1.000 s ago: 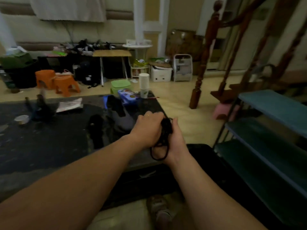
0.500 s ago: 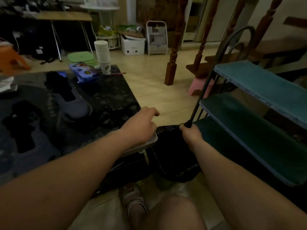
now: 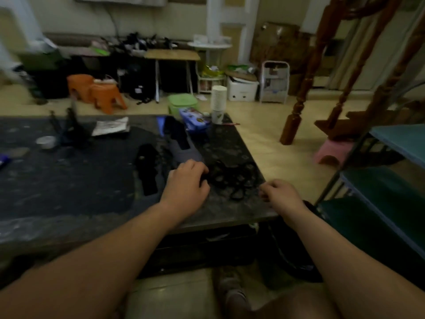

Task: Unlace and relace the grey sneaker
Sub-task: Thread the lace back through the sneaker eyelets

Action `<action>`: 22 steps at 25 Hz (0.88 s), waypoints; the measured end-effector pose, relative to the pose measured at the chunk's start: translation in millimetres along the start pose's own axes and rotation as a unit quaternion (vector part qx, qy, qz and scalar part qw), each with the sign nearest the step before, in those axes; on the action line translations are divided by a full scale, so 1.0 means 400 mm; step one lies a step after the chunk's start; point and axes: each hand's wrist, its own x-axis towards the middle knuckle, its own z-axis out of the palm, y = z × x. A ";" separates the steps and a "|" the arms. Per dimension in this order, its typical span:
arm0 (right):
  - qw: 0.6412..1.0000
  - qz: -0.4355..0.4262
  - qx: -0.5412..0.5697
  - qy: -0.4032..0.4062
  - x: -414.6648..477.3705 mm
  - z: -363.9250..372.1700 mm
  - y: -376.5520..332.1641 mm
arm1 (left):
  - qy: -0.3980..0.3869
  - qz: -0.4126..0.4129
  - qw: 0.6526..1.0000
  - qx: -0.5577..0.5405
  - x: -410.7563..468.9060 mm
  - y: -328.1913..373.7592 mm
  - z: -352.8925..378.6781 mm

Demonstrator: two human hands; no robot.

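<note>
The grey sneaker [image 3: 184, 148] lies on the dark table [image 3: 69, 180], toe toward me, its eyelets without a lace. A second, darker shoe [image 3: 147, 173] lies to its left. A loose pile of black laces [image 3: 232, 178] sits near the table's right corner. My left hand [image 3: 186, 184] rests palm down just in front of the sneaker's toe. Its bent fingertips reach the left edge of the lace pile, and a grip cannot be made out. My right hand [image 3: 279, 194] hovers at the table's right edge, fingers loosely curled, holding nothing.
A stack of paper cups [image 3: 218, 102] and a blue box [image 3: 195, 119] stand at the table's far right corner. A shoe rack with teal shelves [image 3: 391, 203] is on my right. A black bin [image 3: 292, 249] sits below the table corner, and my sandalled foot [image 3: 230, 288] is on the floor.
The bundled black lace both hands held a second ago now lies on the table. My left hand moved forward to the pile. My right hand rose from the black bin to the table edge.
</note>
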 end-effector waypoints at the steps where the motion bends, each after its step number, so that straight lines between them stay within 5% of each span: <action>1: 0.998 -0.023 0.018 -0.050 -0.028 0.073 -0.057 | 0.045 -0.034 0.997 0.046 -0.039 -0.054 -0.022; 3: 0.986 -0.042 0.030 -0.157 -0.083 0.225 -0.140 | 0.084 -0.150 0.982 0.076 -0.103 -0.158 -0.041; 5: 0.969 -0.030 0.030 -0.245 -0.129 0.366 -0.177 | 0.023 -0.272 0.962 -0.024 -0.145 -0.241 -0.038; 9: 0.948 0.021 0.067 -0.311 -0.154 0.481 -0.186 | -0.084 -0.295 0.934 -0.182 -0.126 -0.323 -0.001; 11: 0.957 0.012 0.050 -0.284 -0.110 0.466 -0.173 | -0.082 -0.284 0.940 -0.173 -0.098 -0.353 0.003; 13: 0.984 -0.046 -0.042 -0.170 -0.029 0.422 -0.146 | -0.076 -0.284 0.943 -0.153 -0.085 -0.360 0.006; 16: 0.975 -0.093 -0.199 -0.019 0.083 0.345 -0.116 | -0.063 -0.300 0.947 -0.093 -0.089 -0.329 0.016; 22: 0.956 -0.072 -0.283 -0.026 0.172 0.375 -0.087 | 0.147 -0.223 0.961 -0.074 -0.026 -0.292 -0.031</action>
